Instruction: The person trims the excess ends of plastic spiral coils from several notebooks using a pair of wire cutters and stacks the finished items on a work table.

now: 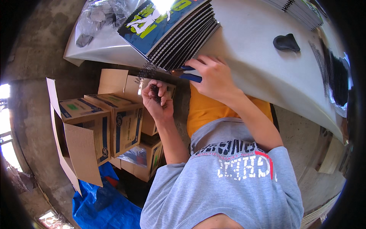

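Note:
My right hand (pixel 214 78) is closed around the blue handles of a pair of pliers (pixel 189 77). The pliers' jaws point left, close to a bundle of black spiral binding wire (pixel 148 72). My left hand (pixel 164 105) has its fingers curled around the lower part of that wire, just off the table's edge. Whether the jaws touch the wire I cannot tell. Right above both hands lies a stack of spiral-bound notebooks (pixel 152 28) with blue covers, their black-bound edges facing me.
The white-covered table (pixel 244 45) carries a black pouch-like object (pixel 286 42), more spiral notebooks (pixel 295 11), black binding wires (pixel 337 74) at right and clear plastic (pixel 101 17) at left. Cardboard boxes (pixel 127 124) stand below left, beside a blue tarp (pixel 103 206).

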A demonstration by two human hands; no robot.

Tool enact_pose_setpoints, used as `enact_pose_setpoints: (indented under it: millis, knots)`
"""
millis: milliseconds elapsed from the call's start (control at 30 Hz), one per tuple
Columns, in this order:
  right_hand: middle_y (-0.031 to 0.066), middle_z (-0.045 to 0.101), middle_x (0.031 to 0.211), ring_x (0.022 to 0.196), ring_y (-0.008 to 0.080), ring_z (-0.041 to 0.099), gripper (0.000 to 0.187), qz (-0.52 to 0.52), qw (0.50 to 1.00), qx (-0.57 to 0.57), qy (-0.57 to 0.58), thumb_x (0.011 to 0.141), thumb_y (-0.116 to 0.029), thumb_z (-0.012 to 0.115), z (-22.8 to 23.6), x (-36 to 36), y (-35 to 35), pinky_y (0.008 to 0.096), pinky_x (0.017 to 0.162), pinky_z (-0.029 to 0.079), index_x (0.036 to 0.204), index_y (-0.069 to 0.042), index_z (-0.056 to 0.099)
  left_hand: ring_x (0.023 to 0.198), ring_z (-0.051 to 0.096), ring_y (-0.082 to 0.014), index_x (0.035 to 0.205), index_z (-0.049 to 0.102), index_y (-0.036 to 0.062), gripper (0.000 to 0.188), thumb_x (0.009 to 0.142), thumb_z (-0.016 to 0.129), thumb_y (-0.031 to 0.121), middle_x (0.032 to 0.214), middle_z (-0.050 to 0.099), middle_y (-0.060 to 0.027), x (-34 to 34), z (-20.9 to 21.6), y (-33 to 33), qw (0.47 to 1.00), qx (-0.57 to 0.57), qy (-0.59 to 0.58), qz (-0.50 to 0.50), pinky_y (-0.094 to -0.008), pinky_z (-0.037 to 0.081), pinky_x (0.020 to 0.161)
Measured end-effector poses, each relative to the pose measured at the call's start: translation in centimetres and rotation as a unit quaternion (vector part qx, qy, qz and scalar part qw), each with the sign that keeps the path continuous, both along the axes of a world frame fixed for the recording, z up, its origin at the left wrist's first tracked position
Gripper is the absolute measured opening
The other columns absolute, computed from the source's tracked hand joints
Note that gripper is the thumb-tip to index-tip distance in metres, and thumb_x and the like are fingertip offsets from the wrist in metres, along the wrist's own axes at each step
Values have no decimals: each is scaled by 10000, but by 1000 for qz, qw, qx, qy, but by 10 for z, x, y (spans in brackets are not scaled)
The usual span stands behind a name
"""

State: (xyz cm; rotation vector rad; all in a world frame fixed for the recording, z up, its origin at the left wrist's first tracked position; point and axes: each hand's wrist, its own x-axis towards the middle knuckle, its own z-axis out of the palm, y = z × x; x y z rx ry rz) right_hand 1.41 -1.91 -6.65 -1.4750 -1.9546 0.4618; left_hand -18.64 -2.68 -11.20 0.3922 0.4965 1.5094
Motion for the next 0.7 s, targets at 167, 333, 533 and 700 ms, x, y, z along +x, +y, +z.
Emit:
enact_pose_setpoints:
  millis: [167, 333, 533, 700]
  knots:
    - [45, 556, 1024, 1024, 219, 520, 439, -38, 991, 129, -10, 657, -224, 728, 4, 0, 2, 442, 939, 334, 1077, -159, 613, 767, 535, -160, 1036, 561, -4, 366, 881, 476, 316, 973, 563, -105, 32, 36, 1, 982, -157, -56, 83, -159, 460, 460]
    - [42, 553, 1024, 1026, 204, 513, 469, -43, 989, 137, -40, 653, -249, 733, 8, -9, 4, 463, 932, 327, 1092, -146, 607, 849, 519, -136, 1108, 540, 9, 380, 895, 547, 323, 1025, 550, -94, 15, 21, 2, 998, -30, -33, 38, -136, 455, 505]
    - [23, 571, 947, 969, 200, 542, 409, -45, 984, 140, -102, 654, -249, 732, 19, -17, 3, 450, 882, 371, 1029, -141, 612, 686, 449, -38, 1123, 540, 11, 343, 865, 642, 213, 955, 539, -41, 22, 27, 5, 987, 68, 130, 71, -126, 340, 423]
    - [31, 583, 892, 890, 208, 584, 324, -25, 988, 95, -119, 658, -214, 723, 12, -13, 11, 401, 782, 438, 956, -147, 615, 482, 351, 6, 1011, 604, 28, 199, 872, 635, 167, 729, 531, 28, 36, 34, 12, 941, -11, 293, 170, -144, 236, 366]
